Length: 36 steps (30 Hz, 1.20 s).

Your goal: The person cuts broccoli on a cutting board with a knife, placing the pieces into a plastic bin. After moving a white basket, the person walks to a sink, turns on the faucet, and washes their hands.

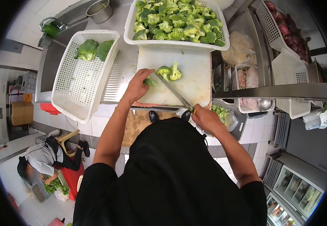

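On the white cutting board (193, 90) lie broccoli pieces (169, 71), side by side near its middle. My right hand (205, 117) is closed round the handle of a knife (176, 92), whose blade points up and left across the board, its tip beside the pieces. At the board's left side, my left hand (137, 86) has its fingers bent over a small green piece (150, 81) next to the knife tip. Behind the board stands a white basket (178, 44) full of cut florets. A second white basket (85, 94) at the left holds two broccoli heads (88, 49).
A metal pot (99, 11) stands at the back left beside the sink (54, 71). A steel shelf rail (280, 91) runs along the right, near bagged food (238, 49) and trays. Down at the left, another person (44, 158) sits handling leafy greens.
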Tool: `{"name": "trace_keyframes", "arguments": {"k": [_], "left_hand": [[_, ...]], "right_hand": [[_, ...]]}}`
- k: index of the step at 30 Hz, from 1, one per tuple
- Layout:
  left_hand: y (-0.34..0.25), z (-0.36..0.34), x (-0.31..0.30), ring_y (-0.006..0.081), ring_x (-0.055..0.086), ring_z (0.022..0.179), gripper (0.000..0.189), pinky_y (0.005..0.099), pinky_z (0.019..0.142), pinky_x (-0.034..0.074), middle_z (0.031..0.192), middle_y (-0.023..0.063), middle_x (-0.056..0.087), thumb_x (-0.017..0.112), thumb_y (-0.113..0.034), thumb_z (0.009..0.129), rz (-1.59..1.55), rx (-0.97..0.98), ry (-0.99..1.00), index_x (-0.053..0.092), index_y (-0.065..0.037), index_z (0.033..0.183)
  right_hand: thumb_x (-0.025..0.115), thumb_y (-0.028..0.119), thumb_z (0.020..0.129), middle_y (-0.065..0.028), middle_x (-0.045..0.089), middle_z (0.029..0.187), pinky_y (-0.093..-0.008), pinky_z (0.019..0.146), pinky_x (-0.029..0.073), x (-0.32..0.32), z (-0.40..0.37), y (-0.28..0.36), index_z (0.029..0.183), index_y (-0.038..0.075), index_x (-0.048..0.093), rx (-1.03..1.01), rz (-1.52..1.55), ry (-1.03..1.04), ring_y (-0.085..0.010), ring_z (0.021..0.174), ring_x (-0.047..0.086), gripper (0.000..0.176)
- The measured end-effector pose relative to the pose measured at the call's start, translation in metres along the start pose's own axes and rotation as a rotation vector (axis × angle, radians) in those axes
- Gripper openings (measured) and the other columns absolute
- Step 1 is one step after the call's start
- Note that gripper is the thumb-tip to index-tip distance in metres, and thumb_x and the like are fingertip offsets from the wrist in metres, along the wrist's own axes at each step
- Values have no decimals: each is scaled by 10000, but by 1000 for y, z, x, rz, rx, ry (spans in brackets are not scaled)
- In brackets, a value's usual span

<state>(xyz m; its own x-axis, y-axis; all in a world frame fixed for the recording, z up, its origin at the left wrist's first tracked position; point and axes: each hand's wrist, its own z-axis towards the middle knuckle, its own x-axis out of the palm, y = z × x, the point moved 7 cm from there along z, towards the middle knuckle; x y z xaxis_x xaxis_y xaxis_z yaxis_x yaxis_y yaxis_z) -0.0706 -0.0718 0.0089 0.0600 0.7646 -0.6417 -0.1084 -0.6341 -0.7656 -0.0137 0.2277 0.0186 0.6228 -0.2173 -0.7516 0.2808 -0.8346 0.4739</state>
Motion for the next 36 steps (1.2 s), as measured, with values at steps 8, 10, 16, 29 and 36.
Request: {"name": "trace_keyframes", "arguments": {"k": [8, 10, 16, 29, 36], "left_hand": [[-38, 60, 1, 358, 564, 1282, 464, 396, 1122, 438, 1423, 162, 579, 653, -74, 830, -13, 109, -37, 670, -85, 1293], [-54, 73, 26, 364, 535, 1315, 430, 430, 1135, 416, 1447, 153, 563, 669, -123, 848, 212, 87, 41, 690, -119, 1277], [-82, 82, 94, 395, 444, 1403, 349, 511, 1184, 342, 1507, 138, 514, 697, -251, 892, 431, 316, 294, 743, -219, 1237], [-72, 69, 91, 410, 661, 1008, 290, 443, 898, 526, 1149, 193, 683, 689, -82, 853, 34, 116, 120, 655, -29, 1136], [-64, 65, 96, 380, 677, 956, 282, 425, 860, 534, 1128, 188, 696, 679, -84, 873, 56, 152, 79, 667, -50, 1153]], "right_hand": [[628, 358, 950, -232, 684, 895, -545, 779, 492, -49, -80, -17, 1026, 51, 569, 127, 77, 93, -465, 903, 647, 323], [654, 378, 926, -235, 678, 867, -536, 770, 482, -55, -101, -31, 1013, 49, 599, 285, 180, 137, -463, 876, 644, 345], [665, 381, 926, -250, 664, 842, -540, 770, 479, -50, -137, -69, 1046, 40, 607, 499, 335, -104, -461, 863, 645, 366], [639, 405, 944, -285, 705, 962, -551, 852, 500, -16, -135, -62, 1184, 25, 611, 489, 229, -202, -494, 969, 652, 450], [633, 376, 941, -244, 714, 953, -547, 844, 507, -31, -139, -37, 1090, 53, 606, 410, 196, -35, -450, 965, 676, 357]]}}
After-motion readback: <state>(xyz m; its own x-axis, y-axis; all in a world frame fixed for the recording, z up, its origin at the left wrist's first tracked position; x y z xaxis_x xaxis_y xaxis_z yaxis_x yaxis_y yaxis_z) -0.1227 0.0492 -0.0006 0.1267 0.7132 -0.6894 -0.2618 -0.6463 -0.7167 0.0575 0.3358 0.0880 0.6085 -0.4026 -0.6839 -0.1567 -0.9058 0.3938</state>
